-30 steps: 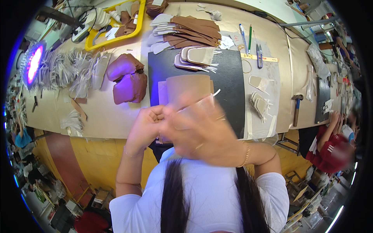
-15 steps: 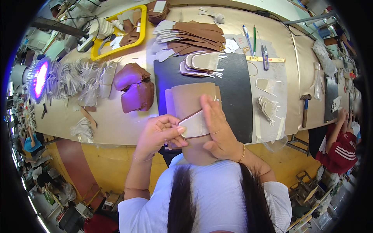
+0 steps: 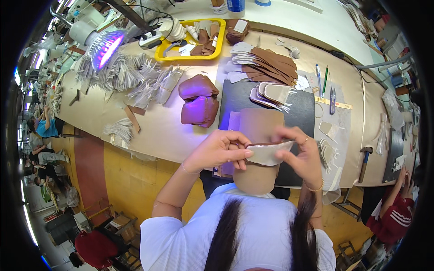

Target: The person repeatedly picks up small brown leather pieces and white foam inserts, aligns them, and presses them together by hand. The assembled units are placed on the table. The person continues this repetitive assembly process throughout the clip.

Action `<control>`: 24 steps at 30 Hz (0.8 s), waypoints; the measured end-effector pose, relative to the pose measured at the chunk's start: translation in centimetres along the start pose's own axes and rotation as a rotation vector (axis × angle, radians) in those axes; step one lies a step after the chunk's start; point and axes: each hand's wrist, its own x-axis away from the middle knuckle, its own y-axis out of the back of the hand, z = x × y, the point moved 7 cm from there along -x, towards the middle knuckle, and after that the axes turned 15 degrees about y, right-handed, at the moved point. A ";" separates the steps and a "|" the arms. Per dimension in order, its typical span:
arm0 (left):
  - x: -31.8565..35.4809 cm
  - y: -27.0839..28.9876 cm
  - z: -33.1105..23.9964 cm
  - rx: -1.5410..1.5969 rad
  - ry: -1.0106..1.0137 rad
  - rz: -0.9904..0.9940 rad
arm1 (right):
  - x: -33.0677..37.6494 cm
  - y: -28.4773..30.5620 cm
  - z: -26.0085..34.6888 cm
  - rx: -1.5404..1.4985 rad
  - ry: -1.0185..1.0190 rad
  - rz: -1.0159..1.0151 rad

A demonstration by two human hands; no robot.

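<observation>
A pale grey leather-like piece with a brown edge (image 3: 270, 153) lies across a beige, rounded-end form (image 3: 262, 122). My left hand (image 3: 224, 151) pinches its left end between thumb and fingers. At its right end, my right hand (image 3: 304, 156) has curled fingers and its thumb against the piece; its fingertips are slightly blurred. The form spans from the dark mat (image 3: 296, 108) to my lap. Behind it on the mat sits a stack of pale rounded pieces with loose threads (image 3: 275, 92).
Brown strips with pale ends (image 3: 273, 63) lie beyond the mat. To the left are bundled brown pieces (image 3: 199, 101), a yellow tray (image 3: 221, 43) and a glowing lamp (image 3: 106, 52). Pens (image 3: 325, 80), snips (image 3: 332, 101) and a hammer (image 3: 365, 165) lie right. Another person in red (image 3: 392, 207) works at far right.
My right hand has gone from lying flat against the piece to curled fingers at its right end. The piece has turned nearly level. My left hand keeps its pinch. The view has shifted.
</observation>
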 end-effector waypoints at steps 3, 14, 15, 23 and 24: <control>0.9 2.6 -1.3 -0.103 -0.070 -0.245 | -1.0 1.6 -2.0 -0.139 -0.216 -0.186; 3.8 14.6 -0.4 -0.835 -0.376 -1.047 | -6.4 6.4 -14.8 0.274 -0.132 -0.208; 4.1 14.6 -0.3 -0.817 -0.349 -1.058 | -6.3 6.8 -13.2 0.594 -0.019 -0.223; 4.1 16.2 0.4 -0.613 -0.258 -1.081 | 2.2 14.1 -10.5 0.838 -0.118 -0.357; 3.9 16.7 0.5 -0.535 -0.244 -1.070 | 4.0 15.4 -10.7 0.895 -0.208 -0.291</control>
